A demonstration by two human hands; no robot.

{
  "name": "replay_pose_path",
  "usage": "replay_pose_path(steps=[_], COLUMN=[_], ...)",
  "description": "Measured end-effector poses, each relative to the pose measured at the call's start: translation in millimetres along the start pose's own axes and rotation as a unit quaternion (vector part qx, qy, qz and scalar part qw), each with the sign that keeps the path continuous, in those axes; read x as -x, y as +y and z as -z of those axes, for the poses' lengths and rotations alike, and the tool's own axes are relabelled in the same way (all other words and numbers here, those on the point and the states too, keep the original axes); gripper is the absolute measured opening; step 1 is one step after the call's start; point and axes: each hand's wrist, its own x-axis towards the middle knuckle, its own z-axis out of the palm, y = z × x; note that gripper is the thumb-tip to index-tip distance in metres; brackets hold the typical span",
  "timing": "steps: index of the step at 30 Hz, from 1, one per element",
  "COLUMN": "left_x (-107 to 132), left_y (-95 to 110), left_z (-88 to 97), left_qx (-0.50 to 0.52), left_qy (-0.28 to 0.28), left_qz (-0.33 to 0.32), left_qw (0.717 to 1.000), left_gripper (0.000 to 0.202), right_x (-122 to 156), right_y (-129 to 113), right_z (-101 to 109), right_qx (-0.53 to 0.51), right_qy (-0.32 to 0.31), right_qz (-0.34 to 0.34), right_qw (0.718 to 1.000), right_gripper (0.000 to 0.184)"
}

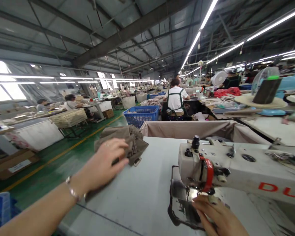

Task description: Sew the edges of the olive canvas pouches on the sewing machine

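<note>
My left hand [105, 165] reaches over a pile of brown fabric pieces [131, 144] at the left edge of the white sewing table [137, 193]. Its fingers are stretched out and apart, and the palm seems to rest on the cloth; the hand is slightly blurred. My right hand [217, 214] is low at the head of a white sewing machine [236, 170], just below the needle area. Its fingertips come close together over the metal plate [184, 200]. Whatever they pinch, if anything, is hidden.
Behind the table stands a cloth-lined bin [186, 128], with a blue basket [141, 115] beyond it. A person in a green apron [175, 100] sits facing away. A thread cone [266, 91] stands at right. Another blue basket [1, 209] is at lower left.
</note>
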Motion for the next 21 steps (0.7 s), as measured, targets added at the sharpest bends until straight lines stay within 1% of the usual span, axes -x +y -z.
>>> replay_pose_path(steps=[1,2,3,4,6,7,8,10,11,12,15,17,18,19,20,21], left_x=[18.2,36.3,53.1,67.5,87.1,92.2,94.7,94.8,93.6,92.1,87.7,84.5,82.6,80.7,78.8,77.1], left_y=[24.3,46.0,64.4,78.9,97.7,103.3,107.6,115.4,119.7,124.5,138.1,143.6,145.1,146.1,146.7,147.5], left_z=[-15.3,-34.2,-55.1,-76.1,-111.0,-122.2,-128.6,-129.2,-125.5,-120.8,-107.2,-98.7,-93.7,-87.8,-81.0,-73.6], left_qx=[0.047,0.085,0.110,0.122,0.131,0.133,0.128,0.113,0.108,0.107,0.140,0.198,0.242,0.298,0.363,0.432], left_qy=[-0.066,-0.113,-0.139,-0.142,-0.132,-0.120,-0.103,-0.069,-0.057,-0.050,-0.055,-0.069,-0.080,-0.094,-0.108,-0.118], left_qz=[-0.044,-0.065,-0.069,-0.046,-0.007,0.020,0.056,0.130,0.156,0.170,0.155,0.148,0.154,0.166,0.182,0.199], left_qw=[0.996,0.988,0.982,0.981,0.983,0.984,0.985,0.983,0.980,0.978,0.976,0.966,0.955,0.935,0.907,0.872], left_gripper=[0.023,0.029,0.038,0.043,0.051,0.054,0.056,0.053,0.048,0.040,0.019,0.014,0.014,0.013,0.012,0.012], right_x=[-2.7,-4.6,-5.7,-5.8,-2.9,-0.2,3.1,9.7,12.5,14.7,16.2,13.4,11.1,8.4,5.3,1.9], right_y=[-9.5,-19.4,-29.8,-40.2,-59.6,-68.0,-75.1,-86.1,-90.3,-94.0,-104.4,-110.1,-111.9,-112.7,-112.5,-111.4], right_z=[2.2,2.5,0.9,-2.4,-12.7,-18.6,-24.1,-32.2,-34.6,-35.8,-34.5,-30.0,-26.3,-21.5,-15.3,-7.7], right_qx=[-0.020,-0.036,-0.047,-0.047,-0.034,-0.026,-0.020,-0.019,-0.025,-0.035,-0.081,-0.114,-0.129,-0.145,-0.160,-0.174], right_qy=[-0.012,-0.030,-0.048,-0.059,-0.065,-0.065,-0.067,-0.070,-0.069,-0.066,-0.065,-0.065,-0.061,-0.059,-0.058,-0.060], right_qz=[-0.002,0.001,0.005,0.010,0.008,0.016,0.014,-0.002,-0.017,-0.033,-0.095,-0.164,-0.195,-0.215,-0.221,-0.217], right_qw=[1.000,0.999,0.998,0.997,0.997,0.997,0.997,0.997,0.997,0.997,0.990,0.978,0.970,0.964,0.960,0.959], right_gripper=[0.024,0.027,0.031,0.034,0.040,0.042,0.045,0.045,0.044,0.042,0.038,0.034,0.030,0.026,0.021,0.017])
